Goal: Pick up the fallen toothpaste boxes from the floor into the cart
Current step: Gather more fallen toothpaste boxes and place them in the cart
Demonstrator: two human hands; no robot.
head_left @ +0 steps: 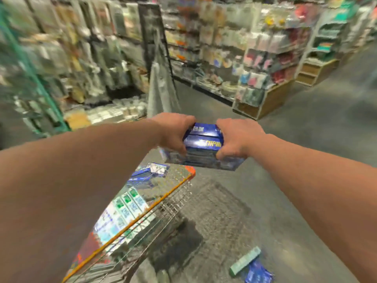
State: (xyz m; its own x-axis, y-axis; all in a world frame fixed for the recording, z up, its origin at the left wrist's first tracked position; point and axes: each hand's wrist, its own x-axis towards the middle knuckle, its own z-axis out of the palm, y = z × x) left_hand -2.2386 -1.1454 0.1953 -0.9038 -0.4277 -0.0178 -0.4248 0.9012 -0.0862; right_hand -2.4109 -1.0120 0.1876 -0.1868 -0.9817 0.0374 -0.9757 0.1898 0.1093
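Note:
A stack of several dark blue toothpaste boxes hangs in the air between my two hands. My left hand grips its left end and my right hand grips its right end. The stack is just above and beyond the far corner of the wire cart, which has an orange rim. Inside the cart lie several toothpaste boxes, white-green ones and a few blue. On the floor at the lower right lie a pale green box and a blue box. The view is blurred.
Store shelves packed with goods line the left side and the far side of the aisle. A green wire rack stands at the left. A wooden-based display juts out at right. Grey floor spreads beyond the cart.

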